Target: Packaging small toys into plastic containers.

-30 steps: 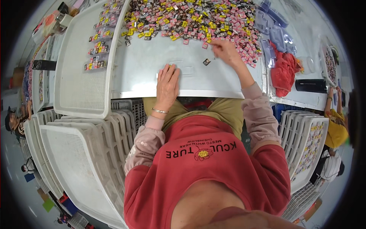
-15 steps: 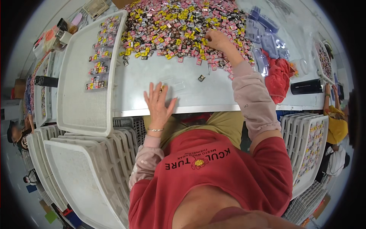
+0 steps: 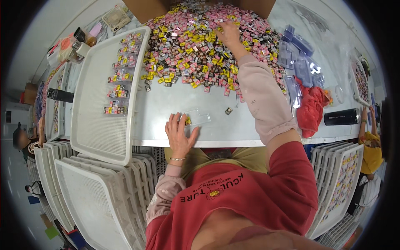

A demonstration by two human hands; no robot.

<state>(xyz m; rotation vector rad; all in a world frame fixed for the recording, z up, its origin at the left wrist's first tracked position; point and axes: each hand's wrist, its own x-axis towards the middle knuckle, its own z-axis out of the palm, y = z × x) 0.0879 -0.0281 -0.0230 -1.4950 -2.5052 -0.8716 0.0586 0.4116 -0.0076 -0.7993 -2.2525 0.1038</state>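
Observation:
My left hand [image 3: 180, 135] lies on the table with its fingers spread, its fingertips at the left end of a clear plastic tray [image 3: 203, 118]. A small yellow piece [image 3: 188, 120] shows beside the forefinger, at that end of the tray. At the far side, my right hand [image 3: 230, 35] reaches over a big heap of small pink, black and yellow block-like pieces [image 3: 196, 54]. Its thumb and fingers look apart, and the fingertips touch the pieces. A single dark piece [image 3: 228, 111] lies apart, right of the tray.
At left, a white mesh tray [image 3: 93, 108] carries rows of filled clear packs [image 3: 115, 110]. Stacked white trays [image 3: 89, 196] stand below. Empty clear plastic shells [image 3: 302, 62], a red cloth [image 3: 311, 110] and a black bottle [image 3: 341, 117] lie at right. A cardboard box [image 3: 258, 7] backs the heap.
My right hand has moved farther into the heap and slightly left. My left hand stays by the clear tray. The view has shifted, showing more of the cardboard box.

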